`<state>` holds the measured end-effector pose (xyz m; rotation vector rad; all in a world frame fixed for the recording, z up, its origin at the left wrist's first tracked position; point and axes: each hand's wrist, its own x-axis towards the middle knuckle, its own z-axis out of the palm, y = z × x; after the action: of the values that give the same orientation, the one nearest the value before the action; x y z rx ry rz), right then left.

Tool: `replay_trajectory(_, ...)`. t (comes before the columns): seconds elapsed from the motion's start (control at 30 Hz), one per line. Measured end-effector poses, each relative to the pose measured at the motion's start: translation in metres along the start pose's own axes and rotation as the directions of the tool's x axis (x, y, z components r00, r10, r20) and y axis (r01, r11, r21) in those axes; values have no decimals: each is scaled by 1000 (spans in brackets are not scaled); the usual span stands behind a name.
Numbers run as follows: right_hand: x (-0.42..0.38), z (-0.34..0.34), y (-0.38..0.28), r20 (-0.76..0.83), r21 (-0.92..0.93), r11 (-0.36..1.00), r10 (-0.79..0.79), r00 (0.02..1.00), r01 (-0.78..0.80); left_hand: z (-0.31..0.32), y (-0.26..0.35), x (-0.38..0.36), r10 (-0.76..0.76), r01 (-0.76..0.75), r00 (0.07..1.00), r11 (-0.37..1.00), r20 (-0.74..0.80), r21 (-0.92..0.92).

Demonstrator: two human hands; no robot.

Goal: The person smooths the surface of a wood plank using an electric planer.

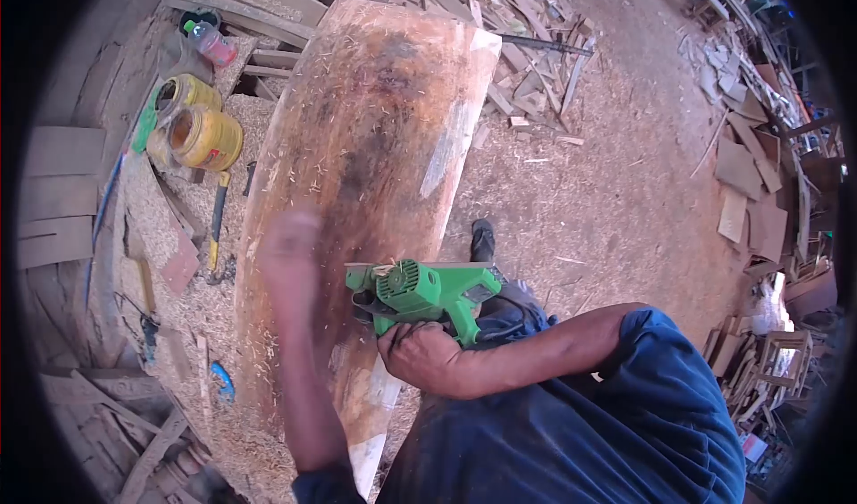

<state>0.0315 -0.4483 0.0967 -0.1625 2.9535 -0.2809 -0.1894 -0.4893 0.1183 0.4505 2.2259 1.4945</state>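
Observation:
A broad wooden slab (357,120) with dark stains and scattered shavings stretches in front of me. My right hand (424,357) is wrapped around a green electric planer (415,288), which is tipped on its side at the slab's near right edge. Wood shavings cling to the planer's top. Over the left part of the slab is my left hand (290,236), smeared by motion. Its fingers cannot be made out, nor whether it touches the wood.
Yellow plastic jars (210,138), a bottle with a green cap (211,43) and a hammer-like tool with a yellow-and-black handle (218,223) lie left of the slab. Scrap wood (536,22) is heaped behind it. Shavings cover the floor (580,200); boards (754,183) lean at right.

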Motion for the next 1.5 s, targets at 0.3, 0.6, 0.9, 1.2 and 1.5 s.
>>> replay_trajectory(0.3, -3, -1, 59, -78, 58, 987, -144, 986, 149, 40, 34, -30, -21, -72, 920, 972, 391, 222)
replay_trajectory(0.6, -6, -2, 77, -84, 37, 981, -185, 979, 189, 48, 62, 16, 357, -229, 929, 761, -97, 607)
replay_trajectory(0.9, 0, 3, 89, -42, 137, 971, -194, 980, 198, 66, 37, 6, -186, -22, 896, 889, 404, 458)
replay_trajectory(1.2, -9, 17, 92, -78, 181, 965, -179, 981, 190, 45, 33, 41, 106, 50, 795, 970, -597, 239)
replay_trajectory(1.5, 5, -50, 232, 421, 690, 693, -148, 895, -209, 73, -131, -18, 154, 50, 938, 826, -311, 561)
